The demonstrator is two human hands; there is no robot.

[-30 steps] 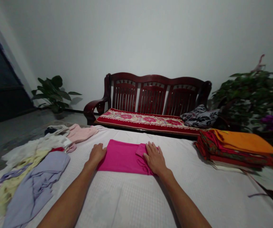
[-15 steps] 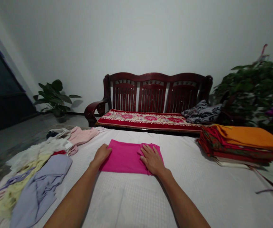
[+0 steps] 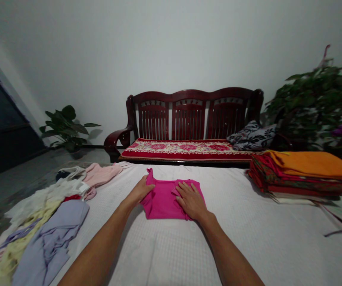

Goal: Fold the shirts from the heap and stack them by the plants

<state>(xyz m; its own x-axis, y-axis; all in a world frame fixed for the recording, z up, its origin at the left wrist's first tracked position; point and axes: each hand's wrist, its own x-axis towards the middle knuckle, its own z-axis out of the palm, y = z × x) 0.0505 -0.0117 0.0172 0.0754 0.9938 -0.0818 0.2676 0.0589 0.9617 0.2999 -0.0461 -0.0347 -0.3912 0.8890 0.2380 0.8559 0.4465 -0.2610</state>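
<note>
A bright pink folded garment (image 3: 166, 200) lies in front of me on a white checked cloth (image 3: 171, 250); its exact kind I cannot tell. My left hand (image 3: 141, 190) is closed on the garment's left edge, thumb on top, and lifts that edge up off the cloth. Flat on the right part of the garment rests my right hand (image 3: 191, 199), its fingers spread and pressing it down. The fabric under the right palm is hidden.
Loose clothes, with a lavender garment (image 3: 54, 234) and a pink one (image 3: 102, 174), are heaped at the left. A folded stack of fabric, orange piece (image 3: 314, 163) on top, stands at the right. Behind is a wooden bench (image 3: 189, 115) with a patterned cushion (image 3: 252, 137).
My left hand has moved right and slightly up, raising the pink garment's left edge and drawing it inward. My right hand has stayed in place on the garment.
</note>
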